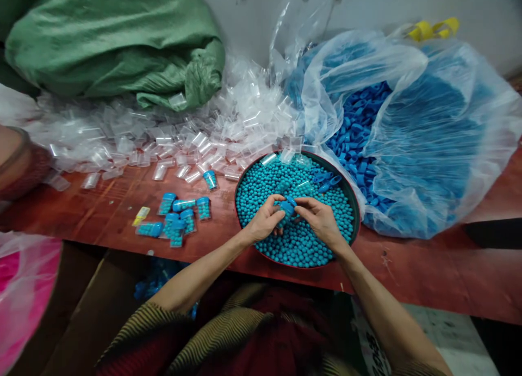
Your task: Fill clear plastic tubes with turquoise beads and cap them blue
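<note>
Small blue-beaded container, blue cap

wall: pale grey, marked | bench: red-brown, faint sheen | below: dark, perhaps a cardboard box

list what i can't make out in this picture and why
All in the head view:
- how the small clear container in the left hand meets the small blue piece in the right hand: fingers, small size
- round basin's floor: turquoise beads
- green cloth sack's contents: its cloth
- rest of the bright pink bundle: left edge
</note>
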Tool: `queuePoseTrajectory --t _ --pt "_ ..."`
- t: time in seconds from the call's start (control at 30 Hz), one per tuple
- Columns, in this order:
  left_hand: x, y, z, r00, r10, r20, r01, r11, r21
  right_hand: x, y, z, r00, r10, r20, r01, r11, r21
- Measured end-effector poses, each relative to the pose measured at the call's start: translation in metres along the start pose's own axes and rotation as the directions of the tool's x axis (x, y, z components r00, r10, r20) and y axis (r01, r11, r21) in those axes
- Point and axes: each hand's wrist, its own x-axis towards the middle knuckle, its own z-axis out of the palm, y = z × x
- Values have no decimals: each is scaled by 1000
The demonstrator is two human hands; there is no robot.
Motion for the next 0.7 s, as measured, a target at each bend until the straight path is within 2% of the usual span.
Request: queuePoseTrajectory --t 0.13,0.3,0.4,0.5,0.6,0.7 --pt "-1 1 6 998 5 -67 -2 999 53 -11 -12 2 991 -99 85 119 955 -271" --pt "-1 11 8 989 127 -79 -116 985 131 -17 -9 17 958 -254 133 286 816 -502" --pt "-2 12 8 982 155 -107 -139 979 147 -18 -8 27 940 -314 131 330 749 -574" --pt "-3 11 9 983 142 -117 -133 988 82 -19 -8 35 927 -366 84 339 719 -606" --pt "-5 12 13 985 113 -133 -110 994 28 -21 -7 40 895 -444 31 356 673 -649" --pt "-7 13 17 979 118 -168 -111 993 50 -23 -3 43 865 -501 -5 357 624 -695"
